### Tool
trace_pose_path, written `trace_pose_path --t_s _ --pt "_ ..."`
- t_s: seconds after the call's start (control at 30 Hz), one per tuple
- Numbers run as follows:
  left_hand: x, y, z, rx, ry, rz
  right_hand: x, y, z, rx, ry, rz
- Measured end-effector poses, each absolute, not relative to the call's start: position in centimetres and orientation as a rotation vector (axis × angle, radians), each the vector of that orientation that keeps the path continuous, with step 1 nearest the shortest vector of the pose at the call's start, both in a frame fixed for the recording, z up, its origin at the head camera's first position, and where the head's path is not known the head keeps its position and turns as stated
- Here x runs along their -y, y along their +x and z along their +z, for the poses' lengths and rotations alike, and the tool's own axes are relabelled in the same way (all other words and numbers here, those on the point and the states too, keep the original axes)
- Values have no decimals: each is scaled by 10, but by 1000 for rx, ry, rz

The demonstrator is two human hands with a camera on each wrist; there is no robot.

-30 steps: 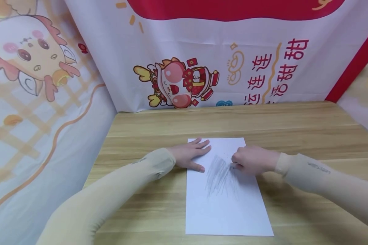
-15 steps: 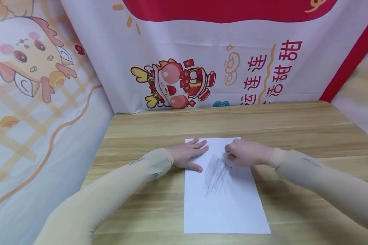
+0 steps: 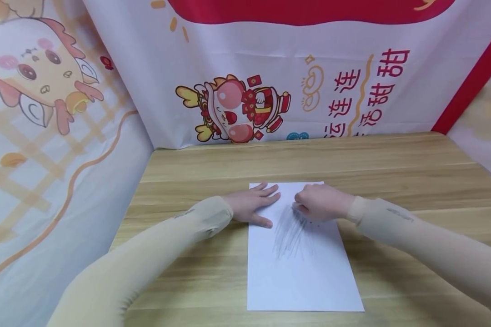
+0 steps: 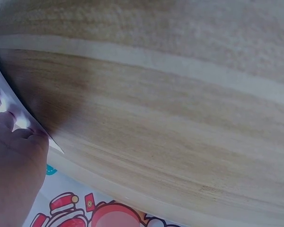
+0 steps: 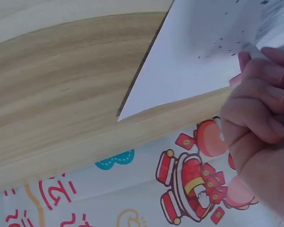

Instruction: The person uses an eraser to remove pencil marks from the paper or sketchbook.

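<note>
A white sheet of paper (image 3: 303,286) lies on the wooden table, with grey pencil scribble (image 3: 288,236) across its upper middle. My left hand (image 3: 251,205) is spread flat over the paper's upper left edge, fingers apart. At the top of the scribble, my right hand (image 3: 321,202) pinches a small whitish eraser (image 5: 250,49), mostly hidden by curled fingers. Its pale tip shows between thumb and forefinger in the right wrist view. Dark crumbs (image 5: 220,47) are scattered on the paper beside that hand.
The wooden table (image 3: 196,172) extends around the sheet on all sides. Behind it hangs a white cloth (image 3: 147,81) with red cartoon prints. Another patterned cloth (image 3: 102,190) hangs along the left side.
My right hand has shifted left and slightly upward over the scribble with the eraser. Some lines on the right look fainter, and dark crumbs show beside the hand. My left hand stays put.
</note>
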State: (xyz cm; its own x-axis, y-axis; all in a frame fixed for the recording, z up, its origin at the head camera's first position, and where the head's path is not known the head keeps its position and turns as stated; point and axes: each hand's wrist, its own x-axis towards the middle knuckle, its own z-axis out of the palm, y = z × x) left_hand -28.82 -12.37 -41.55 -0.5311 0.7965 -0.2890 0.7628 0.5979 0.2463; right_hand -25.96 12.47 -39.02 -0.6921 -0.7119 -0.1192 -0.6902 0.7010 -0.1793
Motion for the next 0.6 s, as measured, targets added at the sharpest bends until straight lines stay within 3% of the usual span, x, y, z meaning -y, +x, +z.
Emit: trace_pose_path --t_s 0.6 --pt "120 -289 -416 -2460 1190 107 -172 -209 -382 -2682 -1320 -219"
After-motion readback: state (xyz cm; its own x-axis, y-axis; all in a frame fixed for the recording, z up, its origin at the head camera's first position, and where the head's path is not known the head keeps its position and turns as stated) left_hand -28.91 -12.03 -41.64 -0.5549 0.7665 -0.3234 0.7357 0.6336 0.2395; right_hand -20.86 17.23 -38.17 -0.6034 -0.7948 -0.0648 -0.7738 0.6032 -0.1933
